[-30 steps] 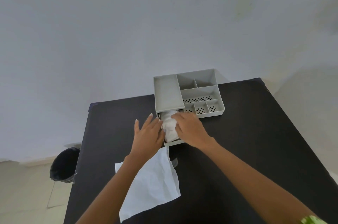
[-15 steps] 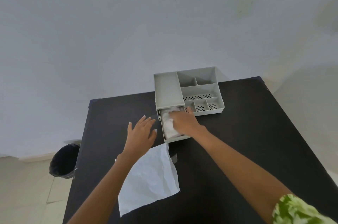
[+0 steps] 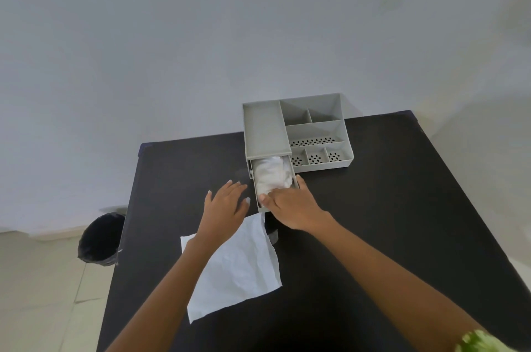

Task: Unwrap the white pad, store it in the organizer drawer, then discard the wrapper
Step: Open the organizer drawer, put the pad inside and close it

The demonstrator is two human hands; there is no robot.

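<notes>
Grey plastic organizer (image 3: 298, 133), landmark item, standing at the far edge of a black table (image 3: 388, 208) against a pale wall; its top is divided into open compartments, several with perforated floors, and a flat lidded section sits on its left side. Organizer drawer (image 3: 263, 209), below that lidded section, pulled out toward the viewer. White pad (image 3: 270, 176), crumpled, lying inside the open drawer and filling most of its width. Right hand (image 3: 290, 205), at the near end of the drawer, palm down, fingers curled over the front edge and right rim, thumb touching the near end of the pad; grip loosely closed around the drawer front, though how firmly it holds cannot be told. Left hand (image 3: 225, 205), just left of the drawer, fingers spread apart and flat, holding nothing; whether it rests on the table or hovers above it cannot be told. Wrapper (image 3: 235, 265), a creased white sheet, lying flat on the table nearer the viewer than the organizer, partly under the left forearm, its far corner just short of the drawer front. Black-lined bin (image 3: 100, 239), on the pale tiled floor, off the table's left edge, well apart from the organizer. Green patterned sleeve (image 3: 482, 343), visible on the right arm at the lower corner of the view.
</notes>
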